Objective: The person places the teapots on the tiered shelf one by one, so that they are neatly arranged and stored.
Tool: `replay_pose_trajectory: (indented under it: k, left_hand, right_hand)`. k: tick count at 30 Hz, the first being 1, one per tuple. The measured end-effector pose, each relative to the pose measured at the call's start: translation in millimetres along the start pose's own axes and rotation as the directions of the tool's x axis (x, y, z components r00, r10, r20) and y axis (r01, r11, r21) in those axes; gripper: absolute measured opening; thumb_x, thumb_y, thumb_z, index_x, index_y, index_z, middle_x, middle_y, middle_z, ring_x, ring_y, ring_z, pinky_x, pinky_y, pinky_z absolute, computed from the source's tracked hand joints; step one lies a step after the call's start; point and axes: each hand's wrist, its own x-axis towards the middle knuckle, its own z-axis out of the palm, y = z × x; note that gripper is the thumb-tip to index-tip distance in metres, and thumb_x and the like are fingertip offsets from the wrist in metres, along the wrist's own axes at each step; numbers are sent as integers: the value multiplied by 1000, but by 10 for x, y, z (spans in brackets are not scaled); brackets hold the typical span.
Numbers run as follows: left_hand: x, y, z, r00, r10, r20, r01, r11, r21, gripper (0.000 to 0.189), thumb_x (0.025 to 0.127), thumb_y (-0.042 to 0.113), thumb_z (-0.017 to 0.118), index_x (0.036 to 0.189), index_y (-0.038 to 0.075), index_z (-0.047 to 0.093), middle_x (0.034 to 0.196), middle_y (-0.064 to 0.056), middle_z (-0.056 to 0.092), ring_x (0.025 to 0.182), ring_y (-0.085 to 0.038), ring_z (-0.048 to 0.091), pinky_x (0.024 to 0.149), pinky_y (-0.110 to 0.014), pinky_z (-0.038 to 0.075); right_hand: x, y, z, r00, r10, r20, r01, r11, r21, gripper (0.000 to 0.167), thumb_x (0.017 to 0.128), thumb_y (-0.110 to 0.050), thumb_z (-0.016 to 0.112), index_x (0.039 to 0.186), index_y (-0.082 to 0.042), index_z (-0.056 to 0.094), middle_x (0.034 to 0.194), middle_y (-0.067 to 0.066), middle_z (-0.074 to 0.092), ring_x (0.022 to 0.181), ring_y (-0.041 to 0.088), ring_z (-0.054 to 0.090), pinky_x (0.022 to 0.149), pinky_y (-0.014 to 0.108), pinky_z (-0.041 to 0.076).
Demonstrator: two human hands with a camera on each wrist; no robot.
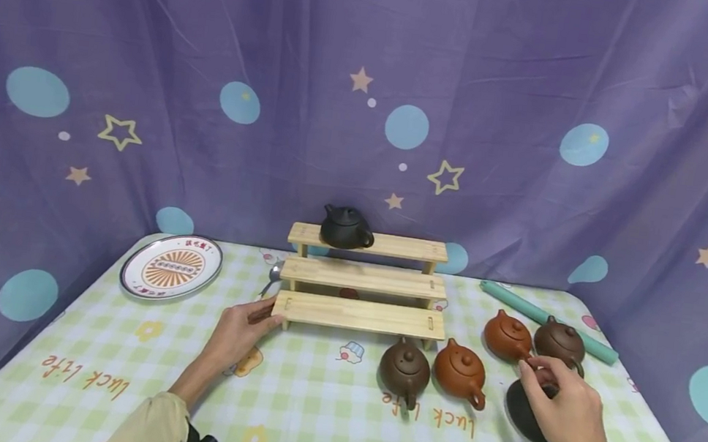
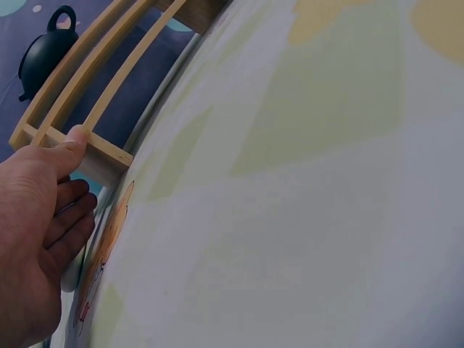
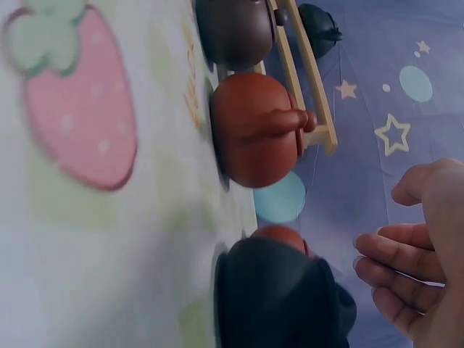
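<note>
At its left end, a three-tier wooden stand [image 1: 358, 315] is gripped by my left hand [image 1: 236, 332]; the thumb lies over the edge of the lowest shelf in the left wrist view. A black teapot [image 1: 343, 228] sits on the top shelf, towards its left. My right hand [image 1: 569, 417] hovers over another black teapot [image 1: 522, 416] at the right. The right wrist view has a gap between its loosely bent fingers [image 3: 395, 254] and that teapot [image 3: 272, 297]. Part of this teapot is hidden behind the hand in the head view.
Before the stand's right end are a dark brown teapot [image 1: 405, 371] and a reddish-orange one [image 1: 460, 372]. Farther right stand another reddish-orange teapot [image 1: 508, 337] and another dark brown one [image 1: 559, 342]. Behind them lies a teal roll [image 1: 519, 305]. A plate [image 1: 134, 281] lies at the left.
</note>
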Motion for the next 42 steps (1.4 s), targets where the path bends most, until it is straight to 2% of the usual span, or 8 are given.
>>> replay_pose_trajectory:
  k: [6, 11, 14, 21, 26, 31, 38, 42]
  left_hand:
    - [-1, 2, -3, 1000, -5, 5, 5, 1000, 3, 58, 96, 35, 77, 142, 3, 62, 125, -15, 71, 112, -27, 71, 94, -40, 58]
    - [4, 4, 0, 1000, -9, 3, 9, 1000, 6, 58, 96, 36, 77, 142, 4, 63, 126, -16, 71, 113, -28, 71, 94, -40, 57]
    - [6, 4, 1, 1000, -7, 1, 7, 1000, 5, 58, 96, 35, 77, 142, 3, 63, 126, -16, 71, 112, -28, 71, 94, -40, 58]
    - [1, 1, 0, 1000, 4, -4, -4, 1000, 5, 57, 96, 33, 78, 141, 2, 63, 125, -17, 71, 112, -29, 71, 93, -40, 58]
    - [-4, 7, 0, 1000, 11, -4, -11, 1000, 3, 56, 96, 32, 78, 141, 3, 63, 124, -16, 71, 111, -28, 71, 93, -41, 58]
    - [-7, 8, -3, 1000, 10, -5, -10, 1000, 7, 56, 96, 32, 78, 141, 3, 63, 124, -16, 71, 111, -29, 71, 93, -41, 58]
    - [-7, 7, -6, 1000, 7, -1, -7, 1000, 2, 55, 96, 32, 77, 142, 4, 63, 125, -16, 71, 111, -29, 71, 93, -40, 58]
    - [-5, 7, -10, 1000, 6, 6, -6, 1000, 1, 56, 96, 33, 77, 142, 4, 62, 126, -16, 71, 112, -29, 71, 93, -41, 58]
  right_hand:
    - [-122, 79, -121, 999, 29, -22, -29, 999, -25, 11, 89, -12, 81, 98, -7, 76, 75, -4, 71, 73, 3, 64, 66, 19, 42]
    - [-219, 189, -198, 998, 39, -58, -41, 999, -28, 10, 87, -11, 81, 95, -10, 76, 74, -4, 71, 76, -14, 55, 65, 22, 42]
    - [-263, 244, -235, 996, 60, -70, -62, 997, -35, 11, 86, -11, 81, 96, -9, 76, 74, -2, 72, 77, -20, 51, 65, 23, 43]
    - [-347, 323, -320, 983, 165, -73, -171, 983, -70, 13, 90, -17, 79, 100, -8, 77, 76, 2, 72, 73, -19, 47, 64, 27, 39]
    - [-401, 359, -353, 984, 156, -81, -164, 981, -103, 12, 87, -15, 79, 96, -7, 77, 72, 0, 70, 69, -14, 47, 59, 23, 37]
    - [-457, 391, -386, 986, 165, -21, -166, 976, -138, 14, 88, -17, 80, 96, -6, 76, 71, -3, 69, 71, -15, 49, 56, 19, 36]
    - [-521, 413, -447, 973, 217, 77, -201, 963, -179, 22, 91, -24, 80, 97, -3, 76, 75, 1, 71, 66, -3, 58, 55, 27, 43]
    - [-568, 433, -468, 966, 236, 105, -214, 959, -183, 25, 92, -28, 79, 97, -3, 76, 76, 1, 72, 66, -5, 57, 56, 25, 43]
